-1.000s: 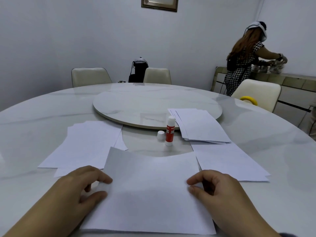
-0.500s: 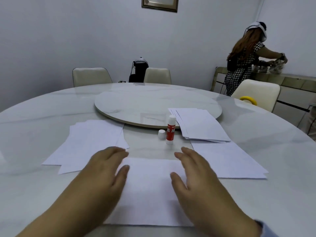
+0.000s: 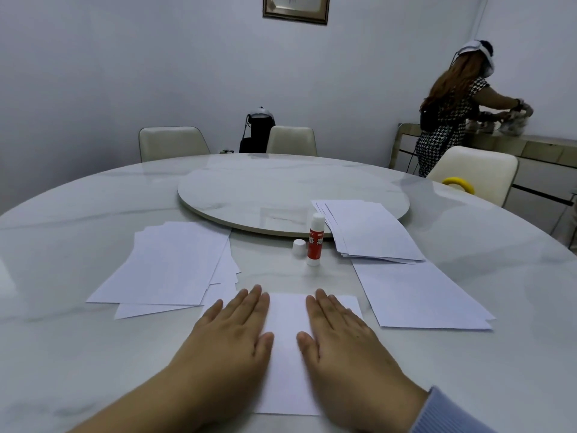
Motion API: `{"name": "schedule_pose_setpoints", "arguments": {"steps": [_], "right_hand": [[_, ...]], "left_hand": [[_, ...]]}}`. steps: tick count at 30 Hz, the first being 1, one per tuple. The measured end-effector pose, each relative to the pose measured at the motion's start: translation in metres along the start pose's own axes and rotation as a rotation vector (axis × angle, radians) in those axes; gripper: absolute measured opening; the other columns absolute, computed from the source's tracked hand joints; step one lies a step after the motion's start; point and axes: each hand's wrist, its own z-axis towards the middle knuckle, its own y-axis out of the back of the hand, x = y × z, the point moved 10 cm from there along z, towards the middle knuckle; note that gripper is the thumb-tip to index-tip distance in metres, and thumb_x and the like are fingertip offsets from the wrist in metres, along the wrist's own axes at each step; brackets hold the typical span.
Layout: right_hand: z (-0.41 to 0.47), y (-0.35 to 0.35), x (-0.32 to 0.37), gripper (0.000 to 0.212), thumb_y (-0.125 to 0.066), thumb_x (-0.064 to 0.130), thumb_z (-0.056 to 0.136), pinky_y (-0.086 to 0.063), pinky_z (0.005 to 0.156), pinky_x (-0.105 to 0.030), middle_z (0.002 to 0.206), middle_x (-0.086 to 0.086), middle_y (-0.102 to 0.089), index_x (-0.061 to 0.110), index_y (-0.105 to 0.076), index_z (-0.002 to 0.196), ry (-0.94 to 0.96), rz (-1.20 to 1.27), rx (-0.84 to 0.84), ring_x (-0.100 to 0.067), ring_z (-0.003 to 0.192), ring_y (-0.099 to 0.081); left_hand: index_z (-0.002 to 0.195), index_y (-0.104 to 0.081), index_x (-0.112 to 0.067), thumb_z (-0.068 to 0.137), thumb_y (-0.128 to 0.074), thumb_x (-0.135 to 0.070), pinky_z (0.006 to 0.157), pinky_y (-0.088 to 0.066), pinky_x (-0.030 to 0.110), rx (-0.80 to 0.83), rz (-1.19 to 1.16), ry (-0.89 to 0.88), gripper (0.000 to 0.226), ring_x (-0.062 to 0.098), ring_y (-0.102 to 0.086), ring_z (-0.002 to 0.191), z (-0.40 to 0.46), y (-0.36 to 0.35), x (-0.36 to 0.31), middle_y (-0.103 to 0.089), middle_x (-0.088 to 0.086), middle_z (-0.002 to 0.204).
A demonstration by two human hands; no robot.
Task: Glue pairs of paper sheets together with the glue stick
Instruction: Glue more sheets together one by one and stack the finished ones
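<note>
A white paper sheet [image 3: 285, 348] lies flat on the marble table in front of me. My left hand [image 3: 232, 332] and my right hand [image 3: 338, 334] press flat on it, fingers straight, palms down, side by side. Beyond them stands a red glue stick [image 3: 314, 242], uncapped and upright, with its white cap [image 3: 298, 247] beside it on the left. A loose stack of sheets [image 3: 175, 264] lies to the left. Another stack [image 3: 368, 231] rests partly on the turntable at the right, and a single sheet [image 3: 421, 295] lies in front of it.
A round marble turntable [image 3: 249, 195] sits at the middle of the large round table [image 3: 62, 232]. Cream chairs [image 3: 173, 143] stand around the far side. A person [image 3: 449, 107] works at a sideboard at the back right, beside a chair holding a yellow ring [image 3: 459, 184].
Both hands let go of the sheet's near edge, opened out and slid forward onto it. The lifted sheet now lies flat under my palms.
</note>
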Motion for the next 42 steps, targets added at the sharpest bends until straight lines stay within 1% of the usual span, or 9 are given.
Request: {"name": "schedule_pose_setpoints", "arguments": {"steps": [13, 17, 24, 29, 32, 35, 38, 40, 42], "right_hand": [[-0.011, 0.006, -0.022, 0.083, -0.014, 0.068, 0.09, 0.008, 0.118, -0.03, 0.161, 0.005, 0.018, 0.02, 0.011, 0.153, -0.114, -0.006, -0.028, -0.009, 0.147, 0.016], [-0.012, 0.01, -0.026, 0.091, -0.015, 0.075, 0.085, 0.006, 0.118, -0.031, 0.162, 0.007, 0.015, 0.021, 0.01, 0.154, -0.128, 0.008, -0.05, -0.008, 0.147, 0.012], [-0.021, 0.042, -0.018, 0.086, -0.037, 0.076, 0.077, -0.021, 0.112, -0.031, 0.141, 0.012, -0.036, 0.031, -0.014, 0.146, -0.096, 0.05, -0.284, -0.013, 0.132, -0.03], [-0.032, 0.052, -0.037, 0.058, -0.065, 0.048, 0.079, -0.039, 0.067, -0.007, 0.08, 0.02, -0.049, 0.059, -0.025, 0.119, -0.176, 0.46, -0.317, 0.0, 0.078, -0.05], [-0.038, 0.051, -0.052, 0.055, -0.07, 0.021, 0.083, -0.039, 0.059, -0.004, 0.051, 0.009, -0.051, 0.059, -0.044, 0.112, -0.176, 0.706, -0.293, 0.001, 0.055, -0.051], [-0.046, 0.052, -0.059, 0.048, -0.072, 0.004, 0.081, -0.038, 0.058, 0.001, 0.053, 0.018, -0.065, 0.052, -0.071, 0.082, -0.136, 0.827, -0.219, 0.004, 0.057, -0.057], [-0.054, 0.082, -0.076, 0.041, -0.076, -0.002, 0.075, -0.042, 0.058, -0.001, 0.068, 0.0, -0.075, 0.038, -0.078, 0.067, -0.113, 0.913, -0.31, -0.001, 0.057, -0.063], [-0.059, 0.111, -0.098, 0.032, -0.078, -0.006, 0.064, -0.047, 0.053, -0.006, 0.071, -0.006, -0.076, 0.025, -0.08, 0.069, -0.105, 1.104, -0.465, -0.003, 0.057, -0.067], [-0.059, 0.132, -0.118, 0.028, -0.08, 0.013, 0.047, -0.054, 0.054, -0.014, 0.077, -0.01, -0.076, 0.02, -0.08, 0.074, -0.048, 1.265, -0.553, -0.01, 0.063, -0.072]], "left_hand": [[0.149, 0.014, -0.021, 0.085, -0.013, -0.071, 0.115, 0.008, 0.027, -0.006, -0.004, 0.165, 0.086, 0.007, 0.016, 0.144, -0.009, -0.001, 0.029, 0.018, -0.005, 0.158], [0.15, 0.013, -0.019, 0.065, -0.007, -0.087, 0.115, 0.006, 0.027, -0.013, -0.031, 0.203, 0.11, 0.006, 0.014, 0.144, -0.012, 0.004, 0.039, 0.016, -0.006, 0.158], [0.149, 0.017, -0.021, 0.063, -0.009, -0.089, 0.114, 0.007, 0.026, -0.06, -0.088, 0.204, 0.112, 0.003, 0.017, 0.142, -0.017, 0.009, 0.038, 0.021, -0.01, 0.156], [0.149, 0.017, -0.021, 0.071, -0.017, -0.086, 0.113, 0.008, 0.025, -0.089, -0.093, 0.197, 0.107, 0.002, 0.019, 0.141, -0.015, 0.01, 0.039, 0.023, -0.011, 0.154], [0.149, 0.015, -0.023, 0.074, -0.021, -0.084, 0.114, 0.006, 0.025, -0.097, -0.118, 0.178, 0.103, 0.0, 0.018, 0.141, -0.012, 0.008, 0.039, 0.023, -0.015, 0.153], [0.148, -0.016, -0.032, 0.083, -0.042, -0.066, 0.115, -0.008, 0.023, -0.251, -0.392, 0.155, 0.078, 0.002, -0.006, 0.144, -0.011, 0.026, 0.046, -0.004, -0.02, 0.155], [0.127, -0.052, -0.031, 0.084, -0.065, -0.031, 0.108, -0.026, 0.028, -0.566, -0.503, 0.217, 0.044, 0.014, -0.037, 0.135, -0.019, 0.06, 0.089, -0.045, -0.011, 0.139], [0.134, -0.045, -0.032, 0.085, -0.063, -0.037, 0.113, -0.022, 0.031, -0.472, -0.375, 0.321, 0.052, 0.011, -0.025, 0.141, -0.012, 0.056, 0.111, -0.037, -0.011, 0.148], [0.14, -0.033, -0.038, 0.087, -0.055, -0.051, 0.115, -0.019, 0.028, -0.307, -0.297, 0.366, 0.059, 0.005, -0.013, 0.144, -0.001, 0.038, 0.121, -0.023, -0.016, 0.154]]}}
